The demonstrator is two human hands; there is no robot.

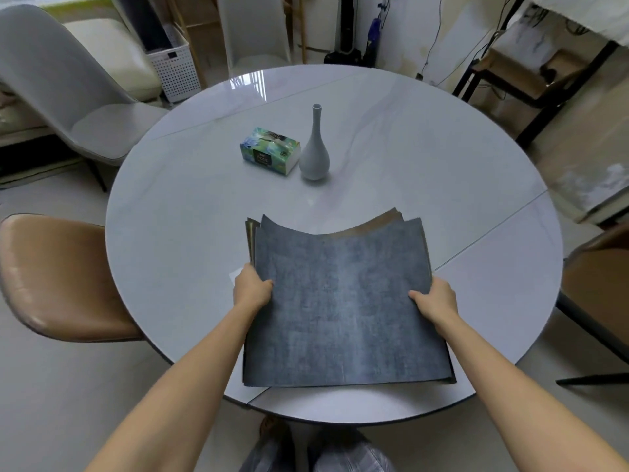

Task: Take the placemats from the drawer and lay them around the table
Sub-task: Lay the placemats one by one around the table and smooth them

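Over the near half of the round white surface (391, 158), a stack of placemats (343, 301) held in both hands. Top mat is mottled blue-grey; brown and olive edges of the mats beneath show fanned out at the far edge and the far-left corner. The stack sags in the middle, so the far edge curves downward between its two raised corners. Near edge sits low over the surface close to the person's side; whether it touches cannot be told.

Left hand (251, 288) grips the left edge of the stack about midway along, thumb on top, the other fingers hidden underneath. Right hand (436, 299) grips the right edge in the same way, thumb lying on the top mat, fingers curled out of sight below. Both forearms bare, reaching in from the bottom of the view.

Toward the middle of the surface: a slim pale-grey vase (315, 152) with a long neck, upright, and a green-and-blue tissue box (270, 150) just to its left, the two nearly touching. Both stand well apart from the stack.

Round about: a tan leather chair (58, 277) at left, tucked near the rim; a grey upholstered chair (64, 86) at far left; a white perforated basket (175, 68) behind it; another brown chair (599, 287) at right edge, partly out of view.
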